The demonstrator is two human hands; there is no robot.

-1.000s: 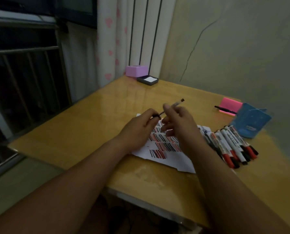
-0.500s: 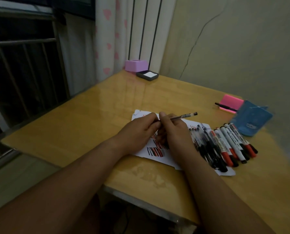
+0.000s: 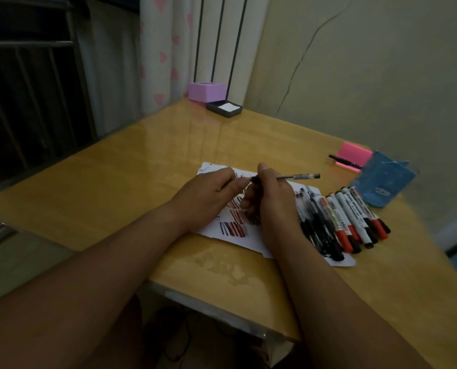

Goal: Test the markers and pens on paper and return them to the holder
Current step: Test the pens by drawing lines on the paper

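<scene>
The pen (image 3: 296,177) is held in the right hand (image 3: 274,209), fingers curled round its near part, so that the clear barrel and dark end stick out to the right, almost level, above the paper. Its other end, dark, points across at the left hand (image 3: 208,198), which sits just beside the right with fingers bent and thumb close to that end (whether it pinches a cap or anything else I cannot tell). Both hands hover over or rest on the paper (image 3: 250,242), a white sheet lying flat on the table (image 3: 142,169) and covered under the hands with short red and black strokes.

Just right of the right hand, partly on the sheet, lies a bunch of black pens (image 3: 316,225), and touching them on the far side a row of white markers (image 3: 355,217) with red and black caps, caps pointing toward the person. Beyond the markers, further right, is the blue holder (image 3: 384,182), lying near the table's edge. Just behind it is a pink sticky pad (image 3: 355,155) with another black pen (image 3: 344,161) lying across it.

Well beyond the hands, at the far corner of the table, a pink box (image 3: 207,91) stands with a dark tray (image 3: 224,109) holding something white just beside it. A cracked wall (image 3: 381,75) and a curtain (image 3: 163,49) with pink hearts rise behind.
</scene>
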